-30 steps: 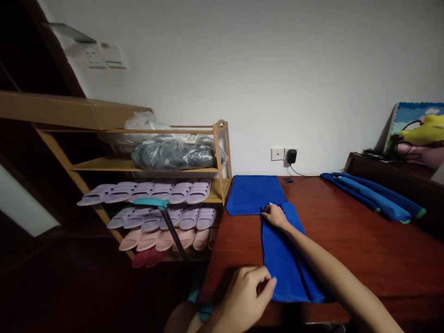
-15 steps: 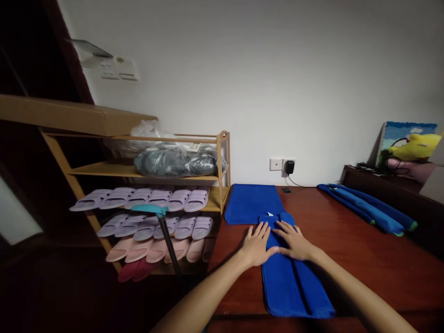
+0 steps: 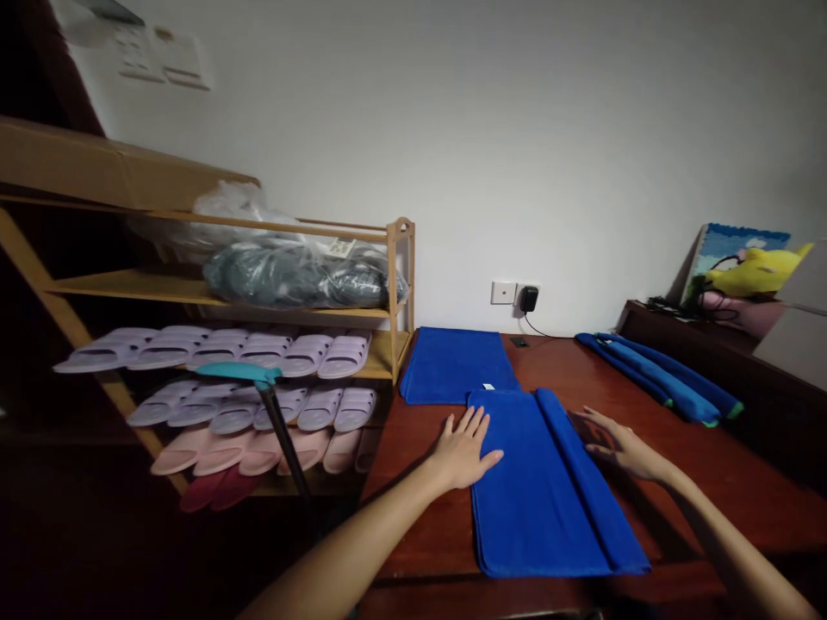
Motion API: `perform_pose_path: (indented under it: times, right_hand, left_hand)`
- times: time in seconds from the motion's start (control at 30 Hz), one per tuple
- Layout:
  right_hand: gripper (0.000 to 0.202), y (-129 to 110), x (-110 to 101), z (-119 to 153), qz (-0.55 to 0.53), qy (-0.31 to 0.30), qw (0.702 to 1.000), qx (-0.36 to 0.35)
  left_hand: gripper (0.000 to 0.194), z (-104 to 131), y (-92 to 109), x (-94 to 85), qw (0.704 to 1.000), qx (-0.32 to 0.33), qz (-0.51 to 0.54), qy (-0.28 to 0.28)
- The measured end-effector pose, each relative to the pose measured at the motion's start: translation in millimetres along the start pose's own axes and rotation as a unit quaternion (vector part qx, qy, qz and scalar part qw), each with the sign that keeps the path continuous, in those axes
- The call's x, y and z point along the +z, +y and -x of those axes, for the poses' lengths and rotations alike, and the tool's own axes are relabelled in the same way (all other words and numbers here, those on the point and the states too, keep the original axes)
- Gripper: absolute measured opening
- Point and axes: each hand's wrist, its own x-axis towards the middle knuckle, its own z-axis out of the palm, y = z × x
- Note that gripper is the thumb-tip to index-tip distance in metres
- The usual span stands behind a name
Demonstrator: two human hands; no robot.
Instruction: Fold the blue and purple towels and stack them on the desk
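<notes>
A blue towel [image 3: 530, 491] lies on the reddish wooden table [image 3: 549, 362], its right side turned up into a raised fold along its length. My left hand [image 3: 463, 452] rests flat with fingers spread on the towel's upper left edge. To the right of the fold, my right hand [image 3: 617, 448] hovers near the table with fingers apart, holding nothing. Behind lies another blue cloth [image 3: 458, 363], folded flat, partly meeting the towel's far edge. A small white tag shows where the two cloths meet.
Blue cloths with green edging [image 3: 659, 379] lie at the back right. A shoe rack [image 3: 391, 293] with lilac and pink slippers stands left, a turquoise-topped handle [image 3: 239, 372] in front. A black adapter [image 3: 529, 299] is plugged into the wall. A yellow plush toy [image 3: 753, 271] sits far right.
My right hand has moved off the towel to the right. The towel's right part now lies spread wider, with the fold farther right. My left hand stays on the cloth. The view has shifted slightly.
</notes>
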Motion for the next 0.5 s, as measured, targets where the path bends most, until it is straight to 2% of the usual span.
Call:
perform_pose_path:
  times: [0.07,0.13,0.23,0.3,0.4,0.5]
  right_hand:
    - [0.067,-16,4,0,-0.018,0.031,0.999,-0.011]
    - [0.064,-44,12,-5,-0.021,0.040,0.998,-0.035]
    - [0.063,-81,29,-17,0.015,0.001,0.996,-0.089]
    - [0.066,-87,38,-23,0.039,-0.030,0.993,-0.106]
    - [0.069,-59,41,-23,0.051,-0.036,0.993,-0.096]
    - [0.067,-4,29,-15,0.056,-0.030,0.997,-0.048]
  left_hand:
    - [0.080,-1,1,-0.5,1.000,-0.001,-0.001,-0.004]
    - [0.080,-2,2,-1.1,1.000,-0.002,-0.003,-0.005]
    - [0.079,-1,3,-1.9,1.000,-0.003,-0.011,-0.003]
    - [0.079,0,4,-2.3,1.000,-0.004,-0.014,-0.006]
    - [0.079,1,3,-3.1,1.000,-0.004,-0.012,-0.014]
    - [0.079,1,3,-4.5,1.000,-0.002,-0.004,-0.018]
